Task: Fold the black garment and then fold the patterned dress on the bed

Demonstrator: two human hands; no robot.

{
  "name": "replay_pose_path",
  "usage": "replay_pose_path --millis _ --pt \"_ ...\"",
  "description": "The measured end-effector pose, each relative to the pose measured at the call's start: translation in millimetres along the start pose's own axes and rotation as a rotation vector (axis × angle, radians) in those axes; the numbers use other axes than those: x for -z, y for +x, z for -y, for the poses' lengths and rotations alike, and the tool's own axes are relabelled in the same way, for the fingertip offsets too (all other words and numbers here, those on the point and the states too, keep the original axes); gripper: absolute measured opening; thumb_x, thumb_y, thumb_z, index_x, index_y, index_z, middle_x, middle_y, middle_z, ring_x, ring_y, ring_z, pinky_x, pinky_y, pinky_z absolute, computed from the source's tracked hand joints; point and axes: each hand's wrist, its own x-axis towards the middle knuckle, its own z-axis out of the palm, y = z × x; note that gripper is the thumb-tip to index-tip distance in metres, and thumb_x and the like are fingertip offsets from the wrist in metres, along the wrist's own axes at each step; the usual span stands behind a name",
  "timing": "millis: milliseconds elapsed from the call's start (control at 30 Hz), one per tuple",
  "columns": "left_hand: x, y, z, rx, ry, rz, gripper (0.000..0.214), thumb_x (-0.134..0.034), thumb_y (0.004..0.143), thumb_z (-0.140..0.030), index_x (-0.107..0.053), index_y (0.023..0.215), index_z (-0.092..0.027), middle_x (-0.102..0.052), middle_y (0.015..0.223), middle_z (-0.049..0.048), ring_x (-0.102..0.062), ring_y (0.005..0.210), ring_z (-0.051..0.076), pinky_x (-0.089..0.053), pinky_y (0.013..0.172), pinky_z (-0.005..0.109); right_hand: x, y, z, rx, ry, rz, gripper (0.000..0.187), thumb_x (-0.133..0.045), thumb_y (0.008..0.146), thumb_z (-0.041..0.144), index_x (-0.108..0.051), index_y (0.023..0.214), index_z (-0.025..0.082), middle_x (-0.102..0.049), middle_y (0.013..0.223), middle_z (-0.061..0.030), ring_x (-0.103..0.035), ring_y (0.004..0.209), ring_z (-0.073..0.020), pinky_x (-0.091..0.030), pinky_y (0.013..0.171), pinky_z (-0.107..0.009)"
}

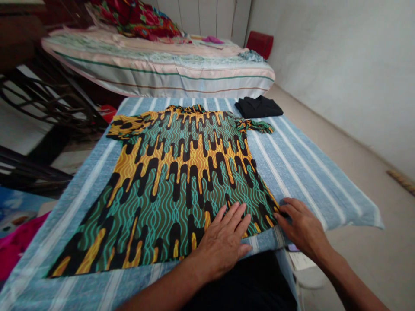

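Observation:
A patterned short-sleeved shirt in green, yellow and black lies spread out, its collar at the far side and its hem toward me. My left hand rests flat on the shirt near the hem, fingers stretched out. At the hem's right corner, my right hand pinches the shirt's edge between thumb and fingers. The left sleeve lies fairly flat, while the right sleeve looks bunched and twisted. Beneath the shirt is a blue cloth with white stripes.
A folded black garment sits at the far right of the striped cloth. Behind stands a bed with a pale striped sheet and a red floral blanket. A sewing machine stand with a wheel is at left, a white wall at right.

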Motion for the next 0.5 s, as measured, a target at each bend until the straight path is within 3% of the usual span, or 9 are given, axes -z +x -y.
replay_pose_path --millis 200,500 --pt "0.6 0 -3 0.001 -0.02 0.032 0.062 -0.04 0.087 -0.059 -0.037 0.137 -0.022 -0.028 0.15 0.011 -0.02 0.139 0.026 -0.019 0.11 0.049 -9 -2 -4 -0.026 -0.023 -0.005 0.019 -0.05 0.086 0.033 -0.062 0.079 0.02 -0.062 0.099 -0.0103 -0.059 0.093 -0.0246 -0.051 0.079 -0.042" --pt "1.4 2 -13 -0.01 -0.067 0.07 0.065 -0.041 0.085 -0.061 -0.037 0.137 -0.022 -0.024 0.151 0.0102 -0.016 0.14 0.026 -0.018 0.11 0.049 -1 -3 -11 -0.036 0.08 -0.017 0.021 -0.047 0.086 0.029 -0.063 0.077 0.019 -0.065 0.1 -0.0111 -0.061 0.092 -0.0247 -0.05 0.082 -0.042"
